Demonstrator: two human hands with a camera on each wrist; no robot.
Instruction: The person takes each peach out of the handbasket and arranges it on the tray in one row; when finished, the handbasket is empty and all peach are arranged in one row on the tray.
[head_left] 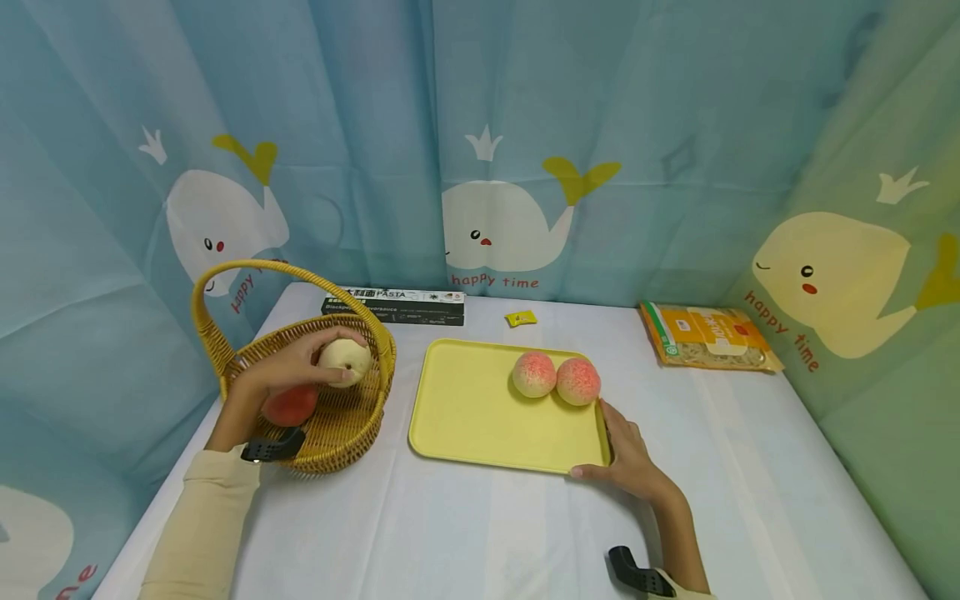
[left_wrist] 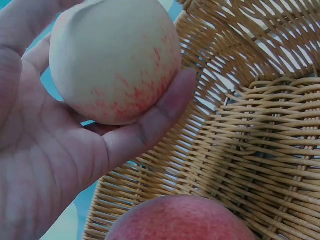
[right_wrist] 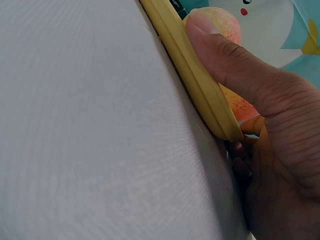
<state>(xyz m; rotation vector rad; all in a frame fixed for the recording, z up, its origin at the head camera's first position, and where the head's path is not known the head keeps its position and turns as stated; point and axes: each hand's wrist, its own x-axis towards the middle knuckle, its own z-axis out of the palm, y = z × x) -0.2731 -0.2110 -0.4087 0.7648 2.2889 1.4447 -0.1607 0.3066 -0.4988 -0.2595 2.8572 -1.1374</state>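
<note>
Inside the wicker basket, my left hand grips a pale peach, thumb and fingers curled round its sides. The left wrist view shows red flecks on this peach. Below it in the basket lies a red peach, partly hidden by the hand and wrist. My right hand holds the near right corner of a yellow tray. In the right wrist view the thumb lies over the tray's rim, with the fingers partly hidden at its edge. Two pinkish peaches touch each other on the tray's right side.
Behind the basket lies a dark pasta box, partly covered by the basket's arched handle. A small yellow packet sits beyond the tray. An orange food bag lies at the back right. Blue curtains hang around the white-covered table.
</note>
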